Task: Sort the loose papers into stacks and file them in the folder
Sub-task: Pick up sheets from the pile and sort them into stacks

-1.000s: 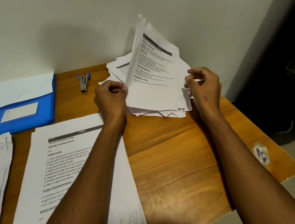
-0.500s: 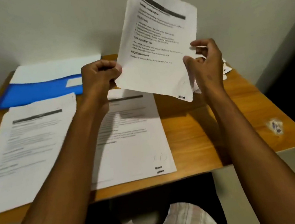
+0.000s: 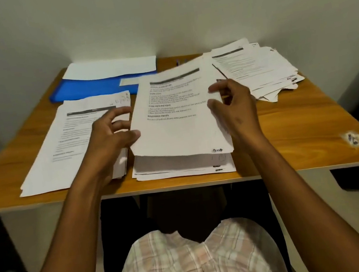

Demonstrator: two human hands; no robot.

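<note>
wooden table | blue folder | two paper stacks | loose pile

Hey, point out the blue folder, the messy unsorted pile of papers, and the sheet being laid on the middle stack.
blue folder point(image 3: 85, 89): head view, bare blue cover.
messy unsorted pile point(image 3: 261, 69): head view, top sheet.
sheet being laid point(image 3: 178, 133): head view, blank lower half.

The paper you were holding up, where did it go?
The sheet came down from the air onto the middle stack. The left hand and right hand loosened their grip, fingers now spread at its edges. The blue folder, left stack and messy pile stayed put.
</note>
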